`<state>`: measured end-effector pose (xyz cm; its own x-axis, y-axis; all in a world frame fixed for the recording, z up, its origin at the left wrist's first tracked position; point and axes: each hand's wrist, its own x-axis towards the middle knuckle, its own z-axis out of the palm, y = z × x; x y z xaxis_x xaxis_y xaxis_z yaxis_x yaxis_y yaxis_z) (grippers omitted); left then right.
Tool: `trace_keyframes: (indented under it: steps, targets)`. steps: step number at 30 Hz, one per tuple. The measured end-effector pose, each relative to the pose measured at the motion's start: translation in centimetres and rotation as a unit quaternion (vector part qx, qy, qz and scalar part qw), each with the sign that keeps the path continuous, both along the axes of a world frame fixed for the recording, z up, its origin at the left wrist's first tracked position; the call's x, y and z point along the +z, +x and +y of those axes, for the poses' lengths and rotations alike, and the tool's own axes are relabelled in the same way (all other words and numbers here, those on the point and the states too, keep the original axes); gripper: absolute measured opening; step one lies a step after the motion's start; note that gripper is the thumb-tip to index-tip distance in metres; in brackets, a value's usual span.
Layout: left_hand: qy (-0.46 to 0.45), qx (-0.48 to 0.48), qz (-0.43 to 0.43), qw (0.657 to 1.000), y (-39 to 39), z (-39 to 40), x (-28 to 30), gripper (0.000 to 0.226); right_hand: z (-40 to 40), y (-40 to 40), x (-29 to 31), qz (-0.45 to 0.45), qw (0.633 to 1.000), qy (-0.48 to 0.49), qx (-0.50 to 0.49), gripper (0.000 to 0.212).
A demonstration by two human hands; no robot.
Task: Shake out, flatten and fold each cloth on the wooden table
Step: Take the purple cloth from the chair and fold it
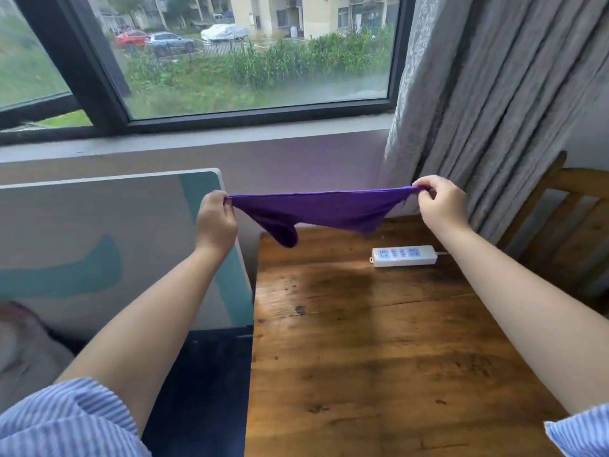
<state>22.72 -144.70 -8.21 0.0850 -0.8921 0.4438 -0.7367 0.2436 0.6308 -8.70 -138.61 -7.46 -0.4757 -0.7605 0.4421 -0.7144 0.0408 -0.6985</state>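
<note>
A purple cloth (316,211) hangs stretched in the air above the far edge of the wooden table (379,357). My left hand (215,222) pinches its left corner and my right hand (441,204) pinches its right corner. The top edge is pulled nearly straight between them. The lower part sags, with a rolled fold drooping at the left toward the table's far left corner. No other cloth shows on the table.
A white power strip (404,255) lies at the table's far right, its cord leading right. A white and teal panel (99,245) leans left of the table. Grey curtains (494,110) hang at the right above a wooden chair (566,232). A window fills the wall ahead.
</note>
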Motion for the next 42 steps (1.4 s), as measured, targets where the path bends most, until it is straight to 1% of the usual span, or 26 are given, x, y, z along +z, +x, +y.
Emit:
trace_keyframes:
  steps: [2,4,6,7,8,9,10,13,16,17,18,20,23,26,28,29,31,32,33,36,39,40,41,42]
  targets:
    - [0.031,-0.011,-0.030,0.999,1.0,1.1,-2.8,0.023,1.2,-0.3,-2.6,0.017,0.999,0.032,0.031,0.025]
    - [0.087,-0.032,-0.084,0.992,2.1,2.4,-6.0,0.023,2.7,-0.6,-5.6,0.050,0.993,0.082,0.066,0.023]
    - [0.144,-0.074,-0.154,0.975,3.2,3.8,-9.0,0.023,4.6,-0.9,-8.5,0.093,0.981,0.147,0.091,0.031]
    - [0.177,-0.102,-0.188,0.961,3.6,4.8,-10.4,0.023,5.7,-0.9,-10.1,0.110,0.970,0.187,0.108,0.034]
    - [0.210,-0.128,-0.222,0.943,3.9,5.6,-11.4,0.024,6.7,-0.9,-11.2,0.124,0.958,0.227,0.121,0.031]
    - [0.247,-0.156,-0.261,0.920,4.1,6.2,-12.4,0.024,7.6,-1.0,-12.2,0.142,0.940,0.277,0.140,0.026]
    - [0.293,-0.185,-0.301,0.888,4.2,6.9,-13.3,0.025,8.6,-1.0,-13.3,0.146,0.914,0.343,0.162,0.022]
    - [0.400,-0.258,-0.386,0.790,4.1,8.9,-15.8,0.025,11.0,-0.3,-16.2,0.154,0.820,0.505,0.222,0.017]
    - [0.466,-0.309,-0.433,0.707,3.7,10.7,-17.8,0.026,12.9,0.4,-18.4,0.175,0.739,0.600,0.252,0.021]
    - [0.479,-0.321,-0.444,0.686,3.6,11.4,-18.5,0.026,13.5,0.5,-19.3,0.179,0.719,0.619,0.259,0.020]
    - [0.485,-0.329,-0.455,0.670,3.4,11.8,-18.7,0.026,14.0,0.6,-19.9,0.178,0.707,0.634,0.260,0.020]
    - [0.500,-0.340,-0.467,0.645,3.3,12.7,-19.4,0.026,14.9,0.4,-21.1,0.172,0.687,0.657,0.260,0.025]
    - [0.524,-0.349,-0.471,0.618,3.3,13.8,-19.9,0.027,15.9,0.5,-22.0,0.172,0.671,0.669,0.268,0.034]
    - [0.526,-0.354,-0.483,0.604,3.5,14.7,-20.8,0.026,16.8,0.5,-22.9,0.196,0.673,0.659,0.273,0.035]
    - [0.510,-0.353,-0.499,0.605,3.8,15.2,-21.4,0.021,17.5,0.8,-23.5,0.226,0.673,0.651,0.269,0.032]
    - [0.505,-0.354,-0.511,0.599,3.8,15.6,-22.0,0.016,18.2,1.1,-23.8,0.251,0.665,0.647,0.278,0.029]
    - [0.477,-0.360,-0.547,0.586,3.8,16.4,-22.8,0.009,19.4,1.9,-24.3,0.309,0.664,0.615,0.292,0.015]
    - [0.463,-0.367,-0.564,0.577,3.8,16.9,-23.6,0.010,20.0,2.2,-24.8,0.336,0.655,0.607,0.300,0.015]
    - [0.447,-0.376,-0.577,0.571,3.7,17.5,-24.3,0.015,20.6,2.5,-25.3,0.354,0.645,0.605,0.304,0.021]
    - [0.425,-0.395,-0.591,0.560,3.7,18.9,-26.5,0.027,21.9,3.3,-26.3,0.394,0.596,0.630,0.305,0.030]
    - [0.442,-0.414,-0.584,0.541,3.4,18.7,-27.0,0.031,21.3,4.3,-26.4,0.398,0.564,0.661,0.294,0.032]
    - [0.462,-0.415,-0.575,0.533,3.1,18.2,-26.9,0.034,20.5,4.5,-26.3,0.392,0.565,0.666,0.289,0.032]
    - [0.483,-0.408,-0.562,0.533,2.7,17.7,-26.5,0.039,19.6,4.7,-26.1,0.380,0.580,0.663,0.283,0.032]
    - [0.494,-0.396,-0.550,0.545,2.1,17.0,-26.2,0.042,18.4,4.8,-26.0,0.367,0.604,0.652,0.274,0.030]
